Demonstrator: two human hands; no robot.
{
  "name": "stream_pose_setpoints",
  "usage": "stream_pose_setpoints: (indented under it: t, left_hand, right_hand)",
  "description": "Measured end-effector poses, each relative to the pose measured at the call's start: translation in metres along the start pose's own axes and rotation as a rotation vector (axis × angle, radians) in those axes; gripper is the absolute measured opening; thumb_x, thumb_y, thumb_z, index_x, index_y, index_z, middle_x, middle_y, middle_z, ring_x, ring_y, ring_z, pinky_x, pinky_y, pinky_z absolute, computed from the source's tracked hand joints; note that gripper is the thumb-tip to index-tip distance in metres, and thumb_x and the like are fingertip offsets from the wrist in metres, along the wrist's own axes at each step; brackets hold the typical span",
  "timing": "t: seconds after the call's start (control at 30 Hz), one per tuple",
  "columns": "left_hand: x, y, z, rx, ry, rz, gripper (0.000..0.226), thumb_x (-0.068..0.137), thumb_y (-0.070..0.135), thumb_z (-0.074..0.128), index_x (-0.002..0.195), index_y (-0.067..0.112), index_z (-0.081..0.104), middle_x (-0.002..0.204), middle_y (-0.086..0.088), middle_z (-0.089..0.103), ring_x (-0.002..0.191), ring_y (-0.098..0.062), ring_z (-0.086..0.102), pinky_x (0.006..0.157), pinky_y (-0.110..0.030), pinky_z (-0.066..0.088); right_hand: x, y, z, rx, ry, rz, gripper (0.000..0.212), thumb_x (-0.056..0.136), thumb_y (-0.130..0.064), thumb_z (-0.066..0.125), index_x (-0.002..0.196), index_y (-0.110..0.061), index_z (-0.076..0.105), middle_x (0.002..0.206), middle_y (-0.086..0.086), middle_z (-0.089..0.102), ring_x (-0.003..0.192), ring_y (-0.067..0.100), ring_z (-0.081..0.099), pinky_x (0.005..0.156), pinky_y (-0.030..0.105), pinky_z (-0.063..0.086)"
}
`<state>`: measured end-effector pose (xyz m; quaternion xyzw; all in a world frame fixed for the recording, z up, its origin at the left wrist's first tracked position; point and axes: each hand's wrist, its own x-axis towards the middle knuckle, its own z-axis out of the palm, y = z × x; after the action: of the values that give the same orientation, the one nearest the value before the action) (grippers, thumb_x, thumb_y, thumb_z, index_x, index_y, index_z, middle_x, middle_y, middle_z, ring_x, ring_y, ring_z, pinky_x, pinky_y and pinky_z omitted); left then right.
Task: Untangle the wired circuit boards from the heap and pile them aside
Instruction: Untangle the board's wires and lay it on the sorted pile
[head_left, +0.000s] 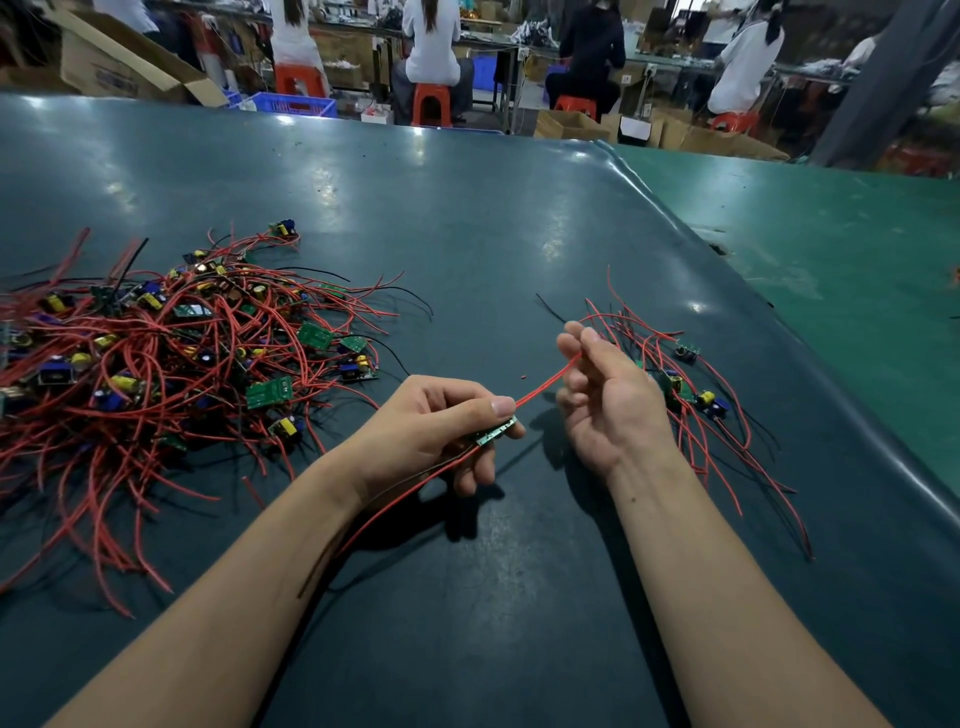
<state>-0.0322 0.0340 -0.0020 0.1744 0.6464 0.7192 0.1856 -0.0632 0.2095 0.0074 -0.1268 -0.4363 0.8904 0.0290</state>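
Observation:
A tangled heap (156, 353) of small green circuit boards with long red and black wires covers the left of the dark table. A smaller pile (685, 384) of the same boards lies at the right. My left hand (441, 426) grips one green circuit board (496, 432) above the table between thumb and fingers. Its red wire (545, 384) stretches up to my right hand (602, 395), which pinches the wire at the fingertips just in front of the small pile. Other wires from the held board trail back under my left forearm.
The dark teal table (467, 234) ends at a raised rim (675, 218) on the right, beside a green table (831, 234). Beyond the far edge, several people sit on red stools among cardboard boxes and blue crates.

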Motion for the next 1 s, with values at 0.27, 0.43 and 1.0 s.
stream_pose_setpoints:
  t: [0.27,0.43,1.0]
  left_hand:
    - [0.001,-0.001,-0.002,-0.029,0.012,-0.011,0.025,0.087,0.032,0.064,0.079,0.011,0.075,0.052,-0.013,0.061,0.036,-0.017,0.051,0.041,-0.018,0.043]
    - [0.002,0.0,-0.002,-0.147,0.087,0.026,0.023,0.087,0.032,0.066,0.083,0.012,0.076,0.054,-0.012,0.061,0.036,-0.015,0.051,0.04,-0.019,0.043]
    - [0.003,0.001,0.0,-0.146,0.086,0.012,0.027,0.083,0.035,0.062,0.075,0.011,0.073,0.046,-0.009,0.054,0.029,-0.011,0.04,0.034,-0.015,0.033]
  right_hand:
    - [0.002,-0.002,-0.003,-0.058,-0.057,-0.058,0.02,0.101,-0.006,0.045,0.091,-0.013,0.062,0.047,-0.004,0.046,0.031,0.004,0.029,0.033,0.012,0.017]
    - [-0.002,-0.007,-0.003,0.038,-0.213,-0.001,0.02,0.087,-0.032,0.063,0.097,-0.015,0.056,0.1,0.007,0.072,0.051,0.006,0.057,0.037,0.014,0.035]
    - [0.0,-0.005,-0.004,-0.073,-0.034,-0.137,0.02,0.101,-0.018,0.051,0.093,-0.007,0.065,0.07,0.003,0.072,0.04,0.006,0.047,0.034,0.014,0.028]
